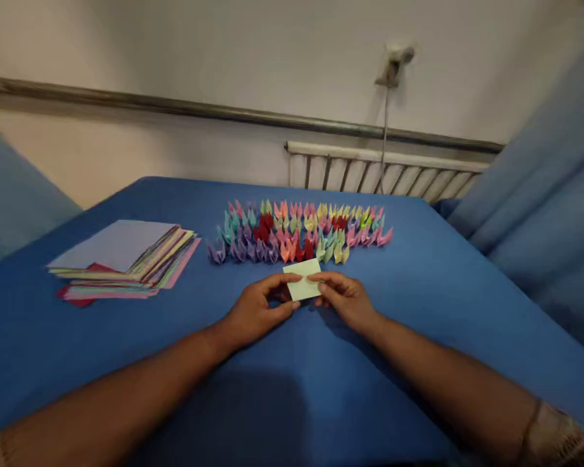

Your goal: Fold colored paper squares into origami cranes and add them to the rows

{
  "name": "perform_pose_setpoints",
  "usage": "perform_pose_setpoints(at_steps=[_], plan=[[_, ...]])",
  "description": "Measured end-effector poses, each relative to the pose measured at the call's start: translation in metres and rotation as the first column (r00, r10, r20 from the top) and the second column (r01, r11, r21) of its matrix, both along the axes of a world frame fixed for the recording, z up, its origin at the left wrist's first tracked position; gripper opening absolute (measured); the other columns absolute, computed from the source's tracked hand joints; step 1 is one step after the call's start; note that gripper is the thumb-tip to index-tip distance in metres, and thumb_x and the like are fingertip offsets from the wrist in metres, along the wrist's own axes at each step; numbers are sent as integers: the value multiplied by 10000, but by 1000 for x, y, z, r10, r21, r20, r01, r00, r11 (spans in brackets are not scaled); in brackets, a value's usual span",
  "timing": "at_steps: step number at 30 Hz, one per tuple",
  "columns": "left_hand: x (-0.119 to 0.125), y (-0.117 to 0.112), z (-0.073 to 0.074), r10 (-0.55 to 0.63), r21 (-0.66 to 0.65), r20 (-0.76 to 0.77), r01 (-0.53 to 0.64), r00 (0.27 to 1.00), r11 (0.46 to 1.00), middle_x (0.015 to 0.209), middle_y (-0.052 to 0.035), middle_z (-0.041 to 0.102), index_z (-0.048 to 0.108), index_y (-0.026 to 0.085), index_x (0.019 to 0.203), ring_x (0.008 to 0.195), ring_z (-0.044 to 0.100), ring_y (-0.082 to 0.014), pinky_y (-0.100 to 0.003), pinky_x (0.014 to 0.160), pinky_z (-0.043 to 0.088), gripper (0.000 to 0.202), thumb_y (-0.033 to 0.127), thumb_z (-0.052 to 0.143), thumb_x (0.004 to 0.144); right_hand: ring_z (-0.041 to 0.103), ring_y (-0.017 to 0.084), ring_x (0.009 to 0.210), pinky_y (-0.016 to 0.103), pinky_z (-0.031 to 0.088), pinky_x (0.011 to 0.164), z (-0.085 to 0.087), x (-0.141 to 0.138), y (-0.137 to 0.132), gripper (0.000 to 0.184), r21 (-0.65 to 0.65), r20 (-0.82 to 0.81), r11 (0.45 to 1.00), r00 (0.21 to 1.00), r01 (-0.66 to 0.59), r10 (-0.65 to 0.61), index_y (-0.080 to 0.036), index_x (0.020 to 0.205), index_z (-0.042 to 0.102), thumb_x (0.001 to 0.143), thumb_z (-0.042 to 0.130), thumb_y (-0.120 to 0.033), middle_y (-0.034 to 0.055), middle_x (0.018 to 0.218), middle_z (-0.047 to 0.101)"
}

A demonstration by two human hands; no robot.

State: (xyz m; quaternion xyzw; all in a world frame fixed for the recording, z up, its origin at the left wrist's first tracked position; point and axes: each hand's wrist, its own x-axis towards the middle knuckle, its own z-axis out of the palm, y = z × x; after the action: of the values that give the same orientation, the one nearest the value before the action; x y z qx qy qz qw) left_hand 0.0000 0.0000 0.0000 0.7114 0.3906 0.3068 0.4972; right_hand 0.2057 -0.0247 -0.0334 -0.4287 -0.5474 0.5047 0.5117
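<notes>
Between my two hands is a small pale yellow-green square of folded paper (pixel 302 267), held slightly tilted above the blue table. My left hand (pixel 260 306) grips its left side, index finger across the face and thumb at the lower edge. On the right side my right hand (pixel 348 301) pinches the paper, its index finger and thumb over the face and the other fingers curled beneath. Just beyond the paper stand rows of folded paper cranes (pixel 296 246) in purple, red, pink, yellow, green and turquoise.
A stack of coloured paper sheets (pixel 121 246) lies at the left on the blue tablecloth (pixel 418 279). Behind the table are a wall with a pipe (pixel 199 108), a white radiator (pixel 350 152) and a socket with a cable (pixel 392 68). Blue curtains (pixel 540 181) hang at the right.
</notes>
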Motion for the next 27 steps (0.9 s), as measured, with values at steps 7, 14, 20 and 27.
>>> perform_pose_setpoints(at_steps=[7,14,20,27], plan=[[0,1,-2,5,-87,55,0,999,996,914,-27,677,587,154,1179,809,610,-155,-326,810,514,501,298,726,720,612,130,651,254,442,601,-3,6,4,243,-40,-65,998,997,-52,49,-203,1025,714,816,643,-305,5,711,669],[-1,1,-1,23,-117,76,-14,997,993,895,-22,676,606,156,1154,794,613,-149,-323,802,509,480,309,740,719,625,125,767,258,448,697,-5,11,7,337,-35,-219,981,959,-193,181,-233,1066,708,731,712,-192,5,830,705],[-1,3,-6,31,-111,99,-20,995,994,903,-31,671,621,157,1142,809,621,-155,-317,792,493,449,321,731,740,642,127,807,281,475,769,-7,7,6,314,15,-199,981,961,-195,194,-235,1059,684,750,741,-229,6,898,711],[-2,4,-9,40,-94,119,-29,992,995,915,-45,682,648,160,1117,831,631,-168,-318,798,487,392,341,707,775,638,147,827,301,485,774,-13,0,0,254,106,-65,991,994,-84,92,-229,1030,659,795,715,-307,14,910,694]])
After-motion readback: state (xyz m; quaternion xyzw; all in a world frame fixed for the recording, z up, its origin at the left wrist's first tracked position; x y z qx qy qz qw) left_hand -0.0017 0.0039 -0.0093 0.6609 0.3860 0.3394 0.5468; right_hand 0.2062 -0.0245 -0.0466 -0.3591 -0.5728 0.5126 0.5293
